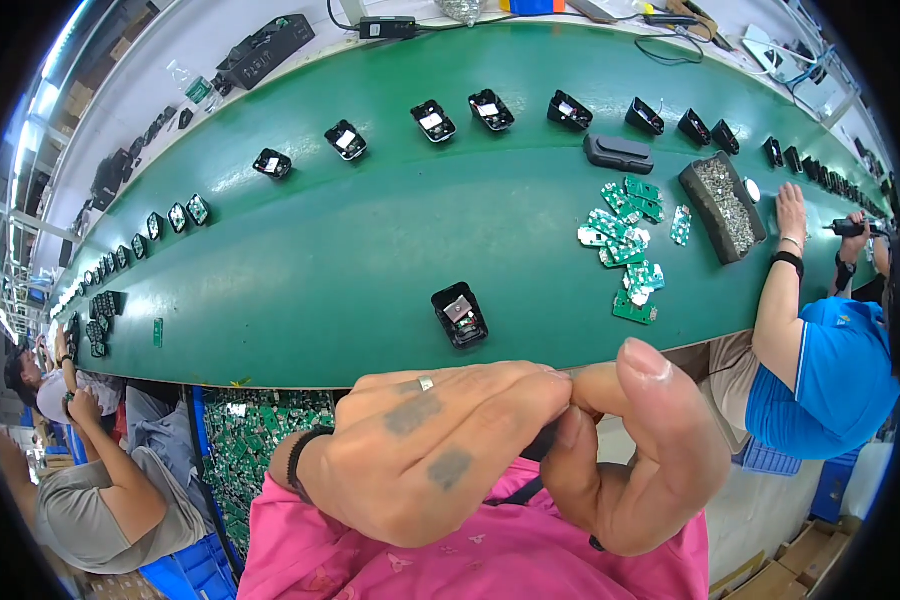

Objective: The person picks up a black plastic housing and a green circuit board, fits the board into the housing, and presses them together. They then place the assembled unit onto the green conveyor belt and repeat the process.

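Close in front of my chest, my left hand (435, 450) and my right hand (645, 455) meet at the fingertips. The left is closed, its back facing up, with a ring and a dark bracelet. On the right, the fingers are curled in and pressed together, with a thumb-like digit sticking up. What they pinch, if anything, is hidden; a dark patch shows between them. Just beyond, on the green table, lies an open black plastic housing (460, 316) with a small board and wires inside. Neither hand touches it.
Loose green circuit boards (620, 240) lie right of centre, beside a black tray of small metal parts (722, 208) and a black case (618, 153). Black housings (433, 121) line the far side. A blue-rimmed crate (270, 440) holds boards. Co-workers sit left and right (820, 370).
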Motion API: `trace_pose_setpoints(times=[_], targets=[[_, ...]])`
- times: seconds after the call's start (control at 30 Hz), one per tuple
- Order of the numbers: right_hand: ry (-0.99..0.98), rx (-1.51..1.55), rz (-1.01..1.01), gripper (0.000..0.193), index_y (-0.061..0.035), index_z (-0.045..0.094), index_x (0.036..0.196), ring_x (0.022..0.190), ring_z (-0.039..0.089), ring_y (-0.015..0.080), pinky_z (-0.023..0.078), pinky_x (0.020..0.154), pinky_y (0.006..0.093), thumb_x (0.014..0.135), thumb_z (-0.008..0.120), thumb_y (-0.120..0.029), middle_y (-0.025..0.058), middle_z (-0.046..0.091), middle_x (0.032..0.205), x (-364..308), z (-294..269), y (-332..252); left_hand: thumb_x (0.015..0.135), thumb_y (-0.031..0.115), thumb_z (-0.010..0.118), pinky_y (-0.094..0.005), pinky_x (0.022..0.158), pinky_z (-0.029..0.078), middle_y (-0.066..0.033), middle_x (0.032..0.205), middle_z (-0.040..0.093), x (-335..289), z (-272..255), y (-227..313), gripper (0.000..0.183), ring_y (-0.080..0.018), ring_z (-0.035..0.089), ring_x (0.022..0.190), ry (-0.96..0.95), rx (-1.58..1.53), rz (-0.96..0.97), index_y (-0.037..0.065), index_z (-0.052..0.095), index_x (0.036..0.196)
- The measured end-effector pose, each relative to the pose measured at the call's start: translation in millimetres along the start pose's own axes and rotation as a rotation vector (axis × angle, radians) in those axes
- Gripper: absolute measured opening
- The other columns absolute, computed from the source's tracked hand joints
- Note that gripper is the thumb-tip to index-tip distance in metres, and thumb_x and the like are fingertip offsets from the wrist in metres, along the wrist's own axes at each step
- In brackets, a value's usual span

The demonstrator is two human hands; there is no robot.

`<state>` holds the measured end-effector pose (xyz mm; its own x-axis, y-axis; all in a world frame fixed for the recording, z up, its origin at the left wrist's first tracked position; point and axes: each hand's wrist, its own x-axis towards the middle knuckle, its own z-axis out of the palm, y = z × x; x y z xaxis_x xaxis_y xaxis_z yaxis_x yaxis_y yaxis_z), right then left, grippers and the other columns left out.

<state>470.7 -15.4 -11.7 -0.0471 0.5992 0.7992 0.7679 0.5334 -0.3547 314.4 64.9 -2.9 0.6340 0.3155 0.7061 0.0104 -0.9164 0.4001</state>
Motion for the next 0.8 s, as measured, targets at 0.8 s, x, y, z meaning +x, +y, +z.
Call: trace_pose_setpoints(times=[0.8], targets=[[-0.005,0.295,0.167,0.062,0.0095,0.025,0.143,0.057,0.06,0.0164,0.047,0.058,0.0246,0.089,0.055,0.006,0.0168,0.065,0.075,-17.5,0.5,5.4,0.068,-0.012,0.072,-0.0301,0.062,0.062,-0.0164,0.086,0.075,-2.1,7.2,-1.0,0.026,-0.0245,0.076,0.072,0.056,-0.083,-0.102,-0.003,0.072,0.092]])
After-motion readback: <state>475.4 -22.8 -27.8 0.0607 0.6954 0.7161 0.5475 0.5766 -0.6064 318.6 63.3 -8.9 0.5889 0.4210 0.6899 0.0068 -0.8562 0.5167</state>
